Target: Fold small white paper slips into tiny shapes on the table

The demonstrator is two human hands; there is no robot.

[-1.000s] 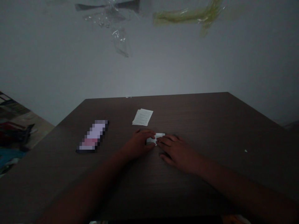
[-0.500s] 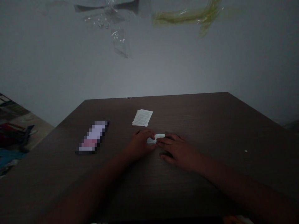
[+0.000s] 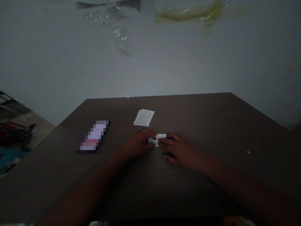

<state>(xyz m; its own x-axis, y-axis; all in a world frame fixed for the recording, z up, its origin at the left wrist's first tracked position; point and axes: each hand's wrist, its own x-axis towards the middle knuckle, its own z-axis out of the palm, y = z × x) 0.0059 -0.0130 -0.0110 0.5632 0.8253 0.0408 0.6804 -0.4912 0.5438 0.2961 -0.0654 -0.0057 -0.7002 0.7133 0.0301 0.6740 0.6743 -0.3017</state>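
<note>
A small white piece of paper [image 3: 161, 136] lies on the dark wooden table, partly covered by my fingers. My left hand [image 3: 142, 142] rests at its left side, thumb and fingers apart and curved, the tips touching the paper. From the right, my right hand [image 3: 177, 149] lies with its fingers stretched out over the paper, the fingertips on its middle and the thumb apart on the table. Just beyond the hands is a small stack of printed paper sheets [image 3: 144, 117], slightly fanned.
A phone [image 3: 94, 136] with a blurred screen lies to the left on the table [image 3: 199, 116]. A tiny white scrap [image 3: 248, 152] sits at the right. Behind the table rises a wall [image 3: 176, 62] with clear and yellow tape [image 3: 188, 15]. Clutter [image 3: 16, 135] covers the floor at left.
The left thumb has shifted slightly, showing a little more of the paper. Both hands otherwise stay in place; the whole view has tilted very slightly.
</note>
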